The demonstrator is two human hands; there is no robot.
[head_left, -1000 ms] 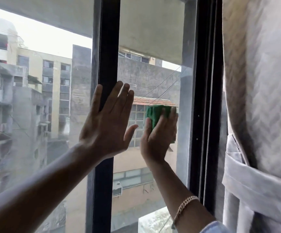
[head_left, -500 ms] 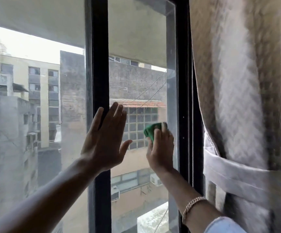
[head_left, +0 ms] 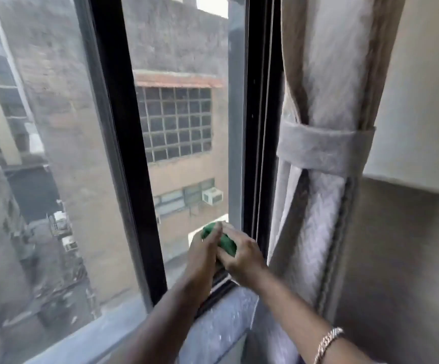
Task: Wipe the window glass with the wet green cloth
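Cloth (head_left: pixel 227 244) bunching low against glass (head_left: pixel 187 132), near bottom right corner, both hands closing on it.

Left hand (head_left: pixel 202 254) and right hand (head_left: pixel 242 258) meeting over green wad, fingers curling round it, hiding most of it. Pressing just left of black frame (head_left: pixel 256 127); tied curtain (head_left: pixel 321 153) hanging beside, mullion (head_left: pixel 126 153) standing left. Sill (head_left: pixel 221 319) lying beneath wrists. Bracelet (head_left: pixel 327 342) showing on right wrist. Blurring throughout; finger detail hard to make out.

Glass above both hands lies open; black mullion (head_left: pixel 123 143) bounds it left, tied curtain (head_left: pixel 323 143) right.
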